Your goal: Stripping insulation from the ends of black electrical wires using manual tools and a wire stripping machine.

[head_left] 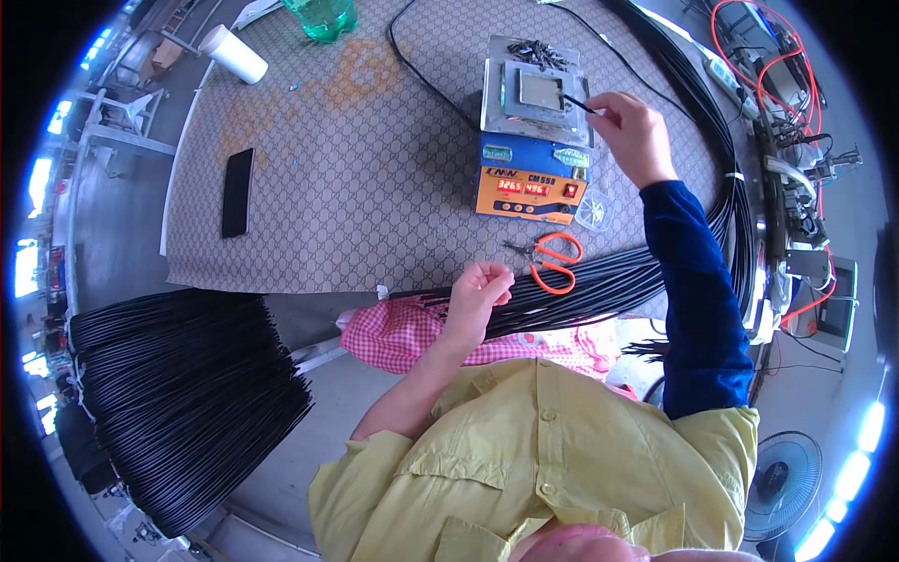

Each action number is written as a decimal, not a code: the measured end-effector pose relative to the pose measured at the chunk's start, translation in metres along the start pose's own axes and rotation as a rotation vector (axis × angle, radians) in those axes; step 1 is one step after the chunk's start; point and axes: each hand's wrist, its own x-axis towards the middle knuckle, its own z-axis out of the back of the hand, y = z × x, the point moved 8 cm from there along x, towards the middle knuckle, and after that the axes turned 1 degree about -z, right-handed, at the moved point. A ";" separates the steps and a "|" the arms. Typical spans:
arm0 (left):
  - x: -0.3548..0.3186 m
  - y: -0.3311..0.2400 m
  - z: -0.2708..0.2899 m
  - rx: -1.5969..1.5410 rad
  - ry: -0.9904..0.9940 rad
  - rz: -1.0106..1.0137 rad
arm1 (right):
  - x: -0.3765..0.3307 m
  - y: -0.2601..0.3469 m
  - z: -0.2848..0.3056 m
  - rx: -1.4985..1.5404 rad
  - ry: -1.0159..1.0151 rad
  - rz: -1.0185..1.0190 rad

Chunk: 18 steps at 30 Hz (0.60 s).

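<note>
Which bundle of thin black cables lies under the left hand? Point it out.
The bundle of thin black cables stretched across the table beside the orange scissors, touched by the left hand; the other hangs off-table.

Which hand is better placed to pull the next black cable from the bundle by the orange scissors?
Probably the left hand: it rests on the black cable bundle. The right hand holds a thin black cable end over the blue-and-orange heating unit.

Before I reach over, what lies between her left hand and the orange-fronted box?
In the head view, orange-handled scissors lie between the left hand and the box.
</note>
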 end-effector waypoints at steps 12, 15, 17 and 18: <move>0.002 0.006 0.004 0.023 -0.010 0.016 | 0.018 -0.010 -0.033 -0.164 0.088 0.019; 0.001 0.007 0.003 0.016 -0.005 0.017 | 0.019 -0.009 -0.034 -0.165 0.090 0.015; 0.001 0.007 0.003 0.014 -0.010 0.023 | 0.020 -0.009 -0.035 -0.165 0.090 0.009; 0.001 0.007 0.003 0.013 -0.012 0.027 | 0.020 -0.009 -0.035 -0.166 0.091 0.003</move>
